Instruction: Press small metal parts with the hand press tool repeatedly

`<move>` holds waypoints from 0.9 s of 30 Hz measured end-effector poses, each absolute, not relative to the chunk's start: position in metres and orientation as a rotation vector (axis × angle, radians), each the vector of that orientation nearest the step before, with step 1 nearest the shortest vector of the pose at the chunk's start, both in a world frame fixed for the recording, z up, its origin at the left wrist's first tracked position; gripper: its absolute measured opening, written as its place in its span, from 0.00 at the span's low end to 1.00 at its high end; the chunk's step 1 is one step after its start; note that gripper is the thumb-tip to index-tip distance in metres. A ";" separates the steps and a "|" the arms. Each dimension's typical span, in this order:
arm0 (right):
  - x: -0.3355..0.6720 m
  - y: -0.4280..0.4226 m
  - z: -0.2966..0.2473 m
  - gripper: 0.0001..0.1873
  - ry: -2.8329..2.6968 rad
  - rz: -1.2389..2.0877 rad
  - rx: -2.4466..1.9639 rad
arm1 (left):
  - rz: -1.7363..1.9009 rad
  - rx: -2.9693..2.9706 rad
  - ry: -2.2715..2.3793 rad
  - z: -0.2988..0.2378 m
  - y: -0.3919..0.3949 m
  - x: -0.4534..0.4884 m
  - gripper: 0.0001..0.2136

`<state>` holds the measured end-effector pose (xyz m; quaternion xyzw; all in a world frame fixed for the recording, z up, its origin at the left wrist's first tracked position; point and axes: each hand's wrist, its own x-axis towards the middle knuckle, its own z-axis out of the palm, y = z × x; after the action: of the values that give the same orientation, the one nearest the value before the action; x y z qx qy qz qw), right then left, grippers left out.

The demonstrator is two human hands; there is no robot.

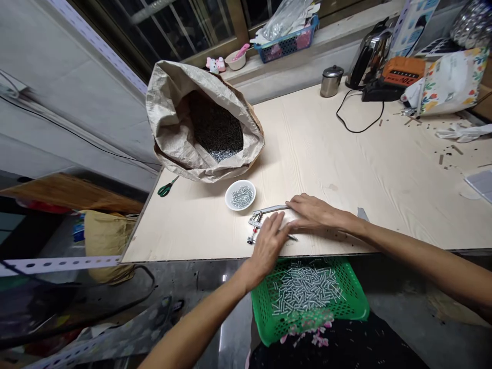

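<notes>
A silver hand tool (257,221) with long lever handles, a coil spring and a red part lies on the table just in front of me. Closed over its lower part is my left hand (268,242), which hides much of the body; a thin dark tip pokes out past the fingers. My right hand (313,212) has its fingers on the end of the upper handle. Close behind the tool, a white bowl (229,201) holds small silver screw-like pieces. Below the table edge, a green plastic basket (355,289) carries a heap of similar pieces on my lap.
A large paper-lined sack (169,123) of dark and silver pieces stands open at the back left. Green-handled scissors (165,189) lie beside it. At the back are a metal canister (331,82), a kettle (371,54), a black cable and a floral packet (446,84).
</notes>
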<state>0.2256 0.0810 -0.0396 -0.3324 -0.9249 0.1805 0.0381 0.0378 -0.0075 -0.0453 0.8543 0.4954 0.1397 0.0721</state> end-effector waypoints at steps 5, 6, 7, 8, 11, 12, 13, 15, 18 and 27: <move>0.219 0.095 -0.050 0.10 -2.714 0.389 -1.094 | 0.533 2.572 1.509 -0.061 -0.033 0.056 0.08; 0.216 0.098 -0.052 0.11 -2.703 0.345 -1.098 | 0.543 2.567 1.508 -0.062 -0.034 0.058 0.08; 0.212 0.101 -0.055 0.11 -2.705 0.306 -1.104 | 0.552 2.564 1.491 -0.063 -0.035 0.059 0.08; 0.210 0.104 -0.056 0.11 -2.715 0.272 -1.105 | 0.566 2.561 1.469 -0.063 -0.034 0.058 0.07; 0.207 0.108 -0.060 0.11 -2.758 0.162 -1.079 | 0.654 2.501 1.595 -0.054 -0.032 0.046 0.07; 0.207 0.108 -0.061 0.11 -2.763 0.121 -1.068 | 0.657 2.437 1.750 -0.049 -0.031 0.038 0.08; 0.208 0.107 -0.062 0.12 -2.761 0.081 -1.064 | 0.618 2.342 1.938 -0.042 -0.028 0.030 0.08; 0.209 0.105 -0.063 0.13 -2.748 0.030 -1.081 | 0.383 2.088 2.264 -0.028 -0.021 0.012 0.09; 0.207 0.103 -0.065 0.12 -2.744 0.052 -1.112 | -0.084 1.780 2.248 -0.010 -0.003 -0.012 0.11; 0.202 0.101 -0.071 0.12 -2.681 0.054 -1.069 | -0.555 2.031 1.892 0.021 0.033 -0.029 0.05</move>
<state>0.2024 0.1014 -0.0706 -0.3672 -0.9212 0.0187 0.1272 -0.0286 0.0333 0.0206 0.7088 0.6604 -0.1937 0.1547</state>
